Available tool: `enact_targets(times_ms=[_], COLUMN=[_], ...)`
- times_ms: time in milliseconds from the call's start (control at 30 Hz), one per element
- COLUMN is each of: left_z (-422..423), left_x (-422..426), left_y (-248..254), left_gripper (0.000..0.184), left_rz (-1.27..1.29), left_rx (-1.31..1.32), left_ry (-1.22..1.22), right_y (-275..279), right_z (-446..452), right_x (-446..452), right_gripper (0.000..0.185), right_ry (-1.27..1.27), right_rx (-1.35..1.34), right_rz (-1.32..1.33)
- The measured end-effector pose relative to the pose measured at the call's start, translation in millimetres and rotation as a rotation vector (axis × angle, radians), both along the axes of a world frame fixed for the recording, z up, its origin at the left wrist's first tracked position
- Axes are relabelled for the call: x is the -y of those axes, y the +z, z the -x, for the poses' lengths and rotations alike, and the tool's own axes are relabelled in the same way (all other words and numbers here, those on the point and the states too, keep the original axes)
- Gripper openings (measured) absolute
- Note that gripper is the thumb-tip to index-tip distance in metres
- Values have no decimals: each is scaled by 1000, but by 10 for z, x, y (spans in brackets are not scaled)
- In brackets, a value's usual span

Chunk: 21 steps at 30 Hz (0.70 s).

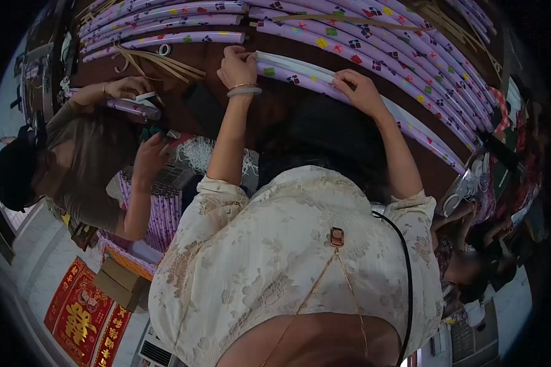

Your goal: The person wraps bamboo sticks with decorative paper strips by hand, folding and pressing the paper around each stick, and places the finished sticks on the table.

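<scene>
A purple patterned roll of wrapping paper (431, 145) lies across the table edge in front of me, with a long white strip (300, 66) along its upper side. My left hand (237, 66) is closed at the roll's left end, fingers pinching the strip's end there. Farther right, my right hand (356, 90) pinches the white edge between thumb and fingertips, its other fingers curled. Whether the white strip is the paper's own underside or a separate piece, I cannot tell.
Many similar rolls (373, 52) lie beyond my hands. Brown paper strips (159, 64) and a tape ring (164, 49) are at the left. A co-worker (86, 159) on the left holds a roll end. A basket (128, 254) of upright rolls stands below.
</scene>
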<state>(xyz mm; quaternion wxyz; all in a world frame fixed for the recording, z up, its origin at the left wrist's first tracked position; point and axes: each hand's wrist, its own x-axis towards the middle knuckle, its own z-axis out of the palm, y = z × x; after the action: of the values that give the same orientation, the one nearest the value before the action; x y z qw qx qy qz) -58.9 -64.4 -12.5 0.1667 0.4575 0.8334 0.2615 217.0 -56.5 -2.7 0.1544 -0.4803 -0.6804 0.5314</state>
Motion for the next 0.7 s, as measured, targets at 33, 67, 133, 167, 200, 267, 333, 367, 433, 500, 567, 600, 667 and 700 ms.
enact_targets(times_ms=[33, 67, 133, 167, 200, 267, 333, 367, 433, 500, 567, 600, 667, 700], left_z=[-1, -3, -14, -20, -33, -35, -31, -31, -47, -59, -71, -79, -101, -120], left_x=[-10, -18, -44, -53, -70, -86, -94, -91, -79, -79, -72, -69, -57, -55], left_y=[8, 8, 18, 23, 45, 53, 41, 29, 8, 1, -2, -1, 7, 27], left_gripper=[28, 28, 29, 29, 29, 29, 30, 30, 32, 31, 31, 31, 30, 30], left_rz=[32, 36, 43, 46, 52, 59, 82, 84, 51, 52, 52, 33, 16, 11], left_rx=[1, 0, -29, -31, -37, -44, -41, -42, -119, -129, -140, -167, -194, -216], left_ry=[8, 8, 10, 9, 6, 1, -7, -9, -12, -9, -4, -16, -28, -30], right_y=[-1, 3, 19, 26, 30, 39, 48, 50, 55, 57, 48, 37, 39, 56], right_z=[5, 10, 21, 25, 29, 35, 40, 45, 48, 49, 56, 60, 68, 72], right_x=[6, 12, 16, 22, 26, 29, 32, 34, 38, 34, 38, 43, 48, 47], right_gripper=[25, 25, 24, 24, 24, 25, 25, 25, 25, 25, 25, 25, 25, 25], right_ry=[-8, -8, -15, -16, -22, -31, -44, -46, -65, -64, -61, -71, -81, -82], right_rx=[14, 13, 23, 21, 20, 19, 15, 14, -1, 7, 15, 15, 14, 36], right_rz=[-3, 1, -9, -6, 4, 15, 18, 20, 24, 23, 20, 10, 1, 0])
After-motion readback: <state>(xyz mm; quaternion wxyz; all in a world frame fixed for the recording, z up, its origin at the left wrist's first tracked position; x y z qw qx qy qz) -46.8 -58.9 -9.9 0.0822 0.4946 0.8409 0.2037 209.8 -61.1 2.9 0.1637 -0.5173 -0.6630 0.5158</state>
